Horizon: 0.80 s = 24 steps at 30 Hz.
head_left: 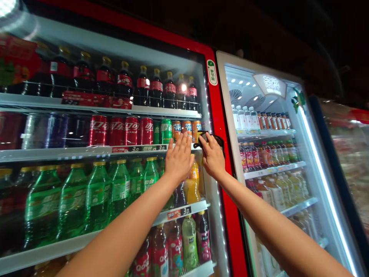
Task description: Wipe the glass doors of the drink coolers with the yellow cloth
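My left hand (179, 157) lies against the glass door of a red-framed drinks cooler (211, 111), palm forward, its fingers stretched upward in front of orange cans (186, 127). Nothing shows in it. Just to its right, my right hand (213, 156) has its fingers bent over a black object (219, 141) at the door's edge, by the red frame. The object's full shape is partly hidden behind those fingers. Behind the glass stand red cans (132, 130), a green can (166, 130) and an orange drink bottle (192, 184).
Dark cola bottles (124, 82) fill the upper shelf, and green bottles (98, 188) stand lower left. More bottles (187, 242) are at the bottom. A second, lit cooler (259, 132) with a pale frame adjoins on the right. Blurred goods (346, 154) show farther right.
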Tool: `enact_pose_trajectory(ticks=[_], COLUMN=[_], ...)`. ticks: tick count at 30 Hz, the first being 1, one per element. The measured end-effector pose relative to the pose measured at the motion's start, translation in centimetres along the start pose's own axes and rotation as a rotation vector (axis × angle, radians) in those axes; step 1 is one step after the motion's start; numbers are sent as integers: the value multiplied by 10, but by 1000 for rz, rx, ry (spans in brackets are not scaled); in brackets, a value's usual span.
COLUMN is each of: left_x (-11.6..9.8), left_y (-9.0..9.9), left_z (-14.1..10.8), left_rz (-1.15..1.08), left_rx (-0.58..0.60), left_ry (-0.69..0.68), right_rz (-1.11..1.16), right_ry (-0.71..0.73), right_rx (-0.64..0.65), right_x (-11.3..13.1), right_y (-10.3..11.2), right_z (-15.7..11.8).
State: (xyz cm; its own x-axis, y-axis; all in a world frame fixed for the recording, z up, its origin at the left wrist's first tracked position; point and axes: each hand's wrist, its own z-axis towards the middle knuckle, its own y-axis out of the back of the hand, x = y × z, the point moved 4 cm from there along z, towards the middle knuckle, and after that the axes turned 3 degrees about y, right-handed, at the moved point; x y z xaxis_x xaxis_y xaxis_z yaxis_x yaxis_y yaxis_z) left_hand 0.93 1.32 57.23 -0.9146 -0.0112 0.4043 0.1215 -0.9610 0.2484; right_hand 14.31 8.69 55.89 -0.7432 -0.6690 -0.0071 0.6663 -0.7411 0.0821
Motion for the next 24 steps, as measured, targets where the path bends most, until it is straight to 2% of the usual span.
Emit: enact_pose_trajectory(ticks=[2, 8, 10, 13, 16, 18, 20, 22, 24], left_x=[3, 21, 23, 20, 20, 25, 34, 43, 48], left_y=[2, 11, 11, 9, 10, 14, 21, 29, 34], left_z=[-4, -4, -4, -6, -9, -10, -10, -8, -6], left_rz=[6, 19, 29, 39, 37, 37, 40, 41, 44], left_rx=[6, -26, -31, -26, -20, -15, -7, 12, 40], left_ry=[-17, 34, 55, 55, 29, 15, 24, 56, 100], right_rz=[22, 50, 72, 144, 218, 262, 287, 277, 240], right_ry=[8, -31, 47, 256, 282, 213, 120, 31, -2], right_rx=[2, -29, 2, 96, 60, -41, -135, -180, -166], right_x=[0, 7, 13, 15, 0, -10, -9, 1, 18], right_y=[-1, 0, 0, -1, 1, 2, -1, -6, -9], right_z=[-2, 43, 34, -1, -15, 1, 29, 54, 63])
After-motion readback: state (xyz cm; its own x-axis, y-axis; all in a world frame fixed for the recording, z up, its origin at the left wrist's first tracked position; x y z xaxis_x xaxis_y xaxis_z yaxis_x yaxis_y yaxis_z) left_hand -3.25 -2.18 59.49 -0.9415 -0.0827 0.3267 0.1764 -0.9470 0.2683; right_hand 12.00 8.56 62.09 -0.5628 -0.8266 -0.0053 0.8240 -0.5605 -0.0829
